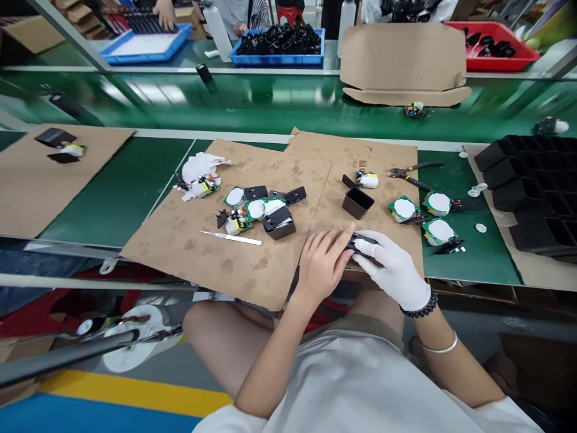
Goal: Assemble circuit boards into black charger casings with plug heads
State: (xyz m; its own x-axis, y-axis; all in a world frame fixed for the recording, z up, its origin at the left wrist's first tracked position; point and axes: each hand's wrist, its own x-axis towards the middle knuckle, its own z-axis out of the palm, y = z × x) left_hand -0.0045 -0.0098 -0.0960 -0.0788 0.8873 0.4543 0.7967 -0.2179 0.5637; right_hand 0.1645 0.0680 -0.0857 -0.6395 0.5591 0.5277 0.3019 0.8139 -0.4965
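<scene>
My bare left hand (321, 264) and my white-gloved right hand (396, 270) meet at the near edge of the cardboard. Between them they grip a black plastic part (360, 243), mostly covered by the fingers. Just beyond it stands an open black box-shaped housing (358, 203), with a small circuit assembly (366, 178) behind. Left of my hands, another black housing (279, 224) sits among several green circuit boards with white round pads (256, 208). White tweezers (231, 238) lie in front of that group.
Pliers (417, 171) rest right of the cardboard mat (234, 264), near several circuit boards (438, 231). Stacked black housings (536, 186) fill the right side. Across the green conveyor (252, 114) are a blue tray (277, 60), a red tray (500, 63) and another person's hand (164, 13).
</scene>
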